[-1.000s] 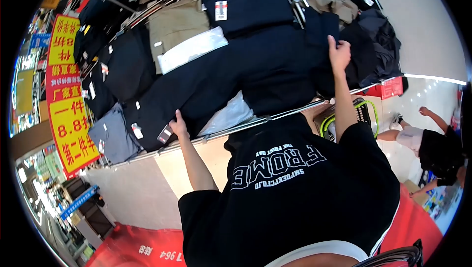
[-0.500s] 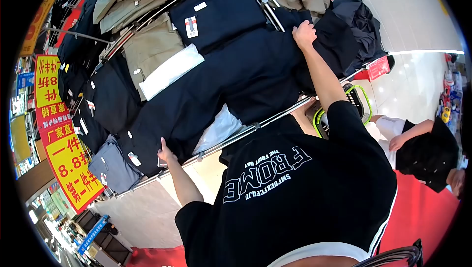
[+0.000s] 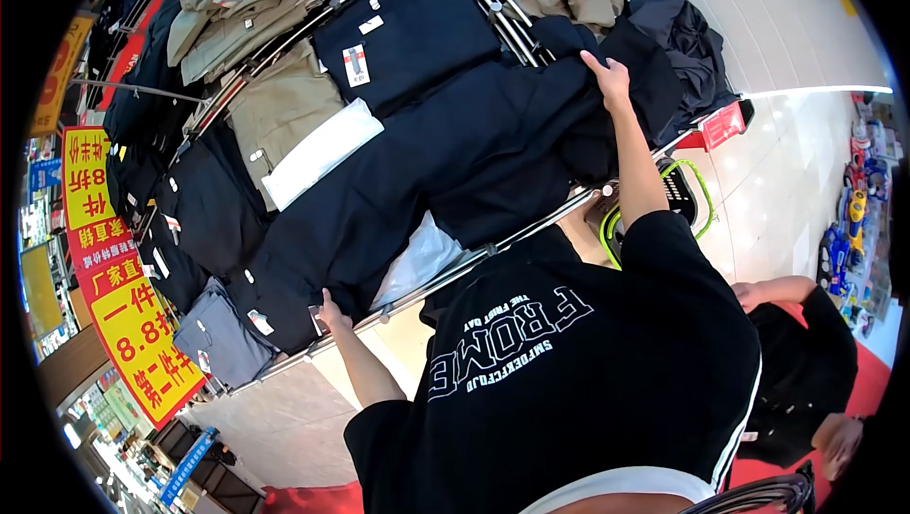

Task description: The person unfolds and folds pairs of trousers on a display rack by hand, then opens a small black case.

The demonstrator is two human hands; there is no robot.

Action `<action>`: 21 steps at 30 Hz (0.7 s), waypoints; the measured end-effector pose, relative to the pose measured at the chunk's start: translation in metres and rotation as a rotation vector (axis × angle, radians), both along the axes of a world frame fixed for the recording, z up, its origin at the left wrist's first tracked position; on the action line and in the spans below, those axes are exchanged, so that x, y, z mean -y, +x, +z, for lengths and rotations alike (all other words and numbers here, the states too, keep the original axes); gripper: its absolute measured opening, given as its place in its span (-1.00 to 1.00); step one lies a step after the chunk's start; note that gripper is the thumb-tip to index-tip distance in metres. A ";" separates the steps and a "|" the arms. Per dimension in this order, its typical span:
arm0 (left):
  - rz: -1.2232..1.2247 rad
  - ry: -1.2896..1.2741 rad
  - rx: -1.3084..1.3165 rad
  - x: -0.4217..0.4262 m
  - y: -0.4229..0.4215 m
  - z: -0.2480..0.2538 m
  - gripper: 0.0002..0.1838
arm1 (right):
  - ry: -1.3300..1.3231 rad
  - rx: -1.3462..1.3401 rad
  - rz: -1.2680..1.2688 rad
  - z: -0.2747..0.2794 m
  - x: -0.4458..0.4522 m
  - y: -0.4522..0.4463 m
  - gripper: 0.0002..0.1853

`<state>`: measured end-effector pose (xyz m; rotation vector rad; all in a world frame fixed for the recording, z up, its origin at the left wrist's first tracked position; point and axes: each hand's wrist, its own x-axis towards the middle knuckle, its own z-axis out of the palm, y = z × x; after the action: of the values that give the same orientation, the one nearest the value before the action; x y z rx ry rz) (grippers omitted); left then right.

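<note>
Long dark trousers lie stretched slantwise over piles of folded clothes on the display rack. My left hand is closed on their lower-left end, beside a small tag at the rack's front edge. At their upper-right end, my right hand has its fingers curled on the dark cloth and its thumb stretched out to the left. A white plastic strip lies along the far side of the trousers. Crumpled clear plastic rests between the trousers and the front rail.
Folded khaki, navy and grey garments fill the rack. Yellow-red sale signs hang at the left. A basket with green edges stands right of the front rail. Another person in black is close at the right.
The view has shifted over the rack. My right hand has moved slightly along the trousers' end, its thumb now stretched out. The other person has come nearer on the right.
</note>
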<state>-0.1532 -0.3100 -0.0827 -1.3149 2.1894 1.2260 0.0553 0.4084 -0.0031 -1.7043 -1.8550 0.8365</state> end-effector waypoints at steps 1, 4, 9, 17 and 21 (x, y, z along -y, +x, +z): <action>-0.059 0.006 -0.048 -0.001 0.004 0.000 -0.12 | -0.019 -0.168 0.003 -0.001 -0.004 0.004 -0.09; -0.183 0.049 -0.290 0.005 -0.001 0.019 -0.12 | 0.139 -0.601 0.042 0.002 -0.014 0.003 -0.53; -0.073 0.240 -0.536 0.009 -0.012 0.083 -0.35 | 0.609 -0.168 0.121 0.055 0.026 -0.041 -0.49; -0.085 -0.131 -0.294 0.022 -0.011 0.020 -0.35 | 0.182 0.590 0.454 0.008 0.069 -0.078 -0.18; -0.217 0.000 -0.387 0.010 0.015 0.006 -0.33 | 0.235 0.622 0.387 0.003 0.077 -0.083 -0.33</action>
<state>-0.1382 -0.3200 -0.0772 -0.8621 2.5094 1.4890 -0.0275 0.3316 -0.0001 -1.5855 -2.6325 0.1918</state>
